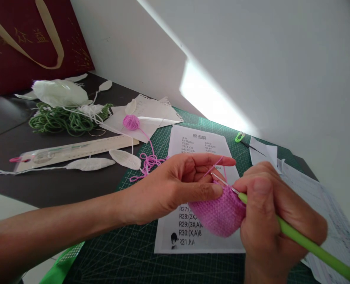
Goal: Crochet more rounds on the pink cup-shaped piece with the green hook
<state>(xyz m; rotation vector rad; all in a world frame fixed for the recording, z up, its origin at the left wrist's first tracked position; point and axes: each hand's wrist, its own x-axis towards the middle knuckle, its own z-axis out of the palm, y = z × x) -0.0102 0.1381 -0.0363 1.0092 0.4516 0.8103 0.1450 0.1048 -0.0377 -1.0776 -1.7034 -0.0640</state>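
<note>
Between my hands hangs a rounded pink crochet piece [218, 217]. My left hand [189, 179] pinches its upper edge with the thumb, while pink yarn loops over the outstretched index finger. A crochet hook [299, 234] with a green handle is gripped in my right hand [274, 213], whose fingers also touch the piece's right edge. The hook's metal tip lies at the top edge of the piece, beside the yarn. Loose pink yarn [148, 163] trails on the table behind my left wrist, leading to a small pink ball [131, 122]. My right hand hides part of the piece.
A printed pattern sheet [222, 244] lies on the green cutting mat [118, 240] under my hands. To the left are a ruler [83, 150], white crocheted leaf shapes [90, 163], green yarn [68, 120] and a red bag [38, 39]. Papers [319, 197] and a green clip [239, 137] lie right.
</note>
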